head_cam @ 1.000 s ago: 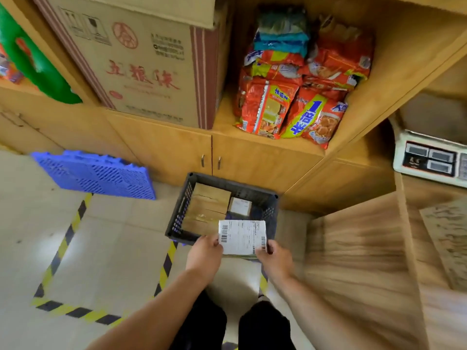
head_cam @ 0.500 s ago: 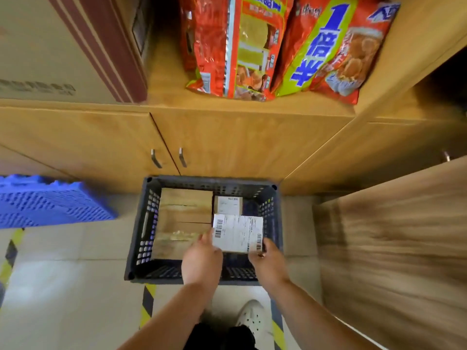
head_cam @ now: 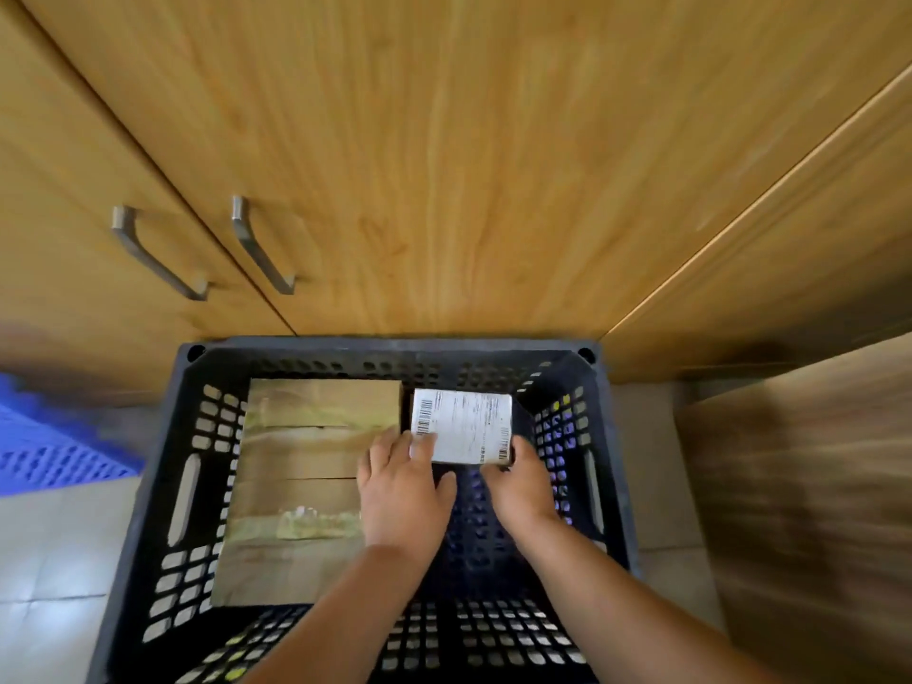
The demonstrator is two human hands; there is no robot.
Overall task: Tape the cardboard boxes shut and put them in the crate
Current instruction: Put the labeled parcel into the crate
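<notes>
Matt dark plastic, perforated, for the crate [head_cam: 395, 346]. Inside it at 9 o'clock, dull brown cardboard boxes [head_cam: 296, 459] banded with glossy clear tape [head_cam: 308, 525]. At 1 o'clock, small box [head_cam: 466, 427] faced with white printed paper. Smooth wood-grain cabinet [head_cam: 444, 165] at 12 o'clock, faint sheen, brushed metal handles [head_cam: 261, 245]. Blue plastic pallet [head_cam: 44, 451] at 9 o'clock; pale glossy floor tiles [head_cam: 49, 560] at 8 o'clock.

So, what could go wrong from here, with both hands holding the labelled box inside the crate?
1. The left hand and right hand pinch the labelled box only at its near edge, so it might tip or slip on release.
2. The box is held close beside the brown boxes in the crate; it could catch on their edge, or the left fingers could get squeezed there.
3. What lies under it is hidden, so it may land tilted.
</notes>
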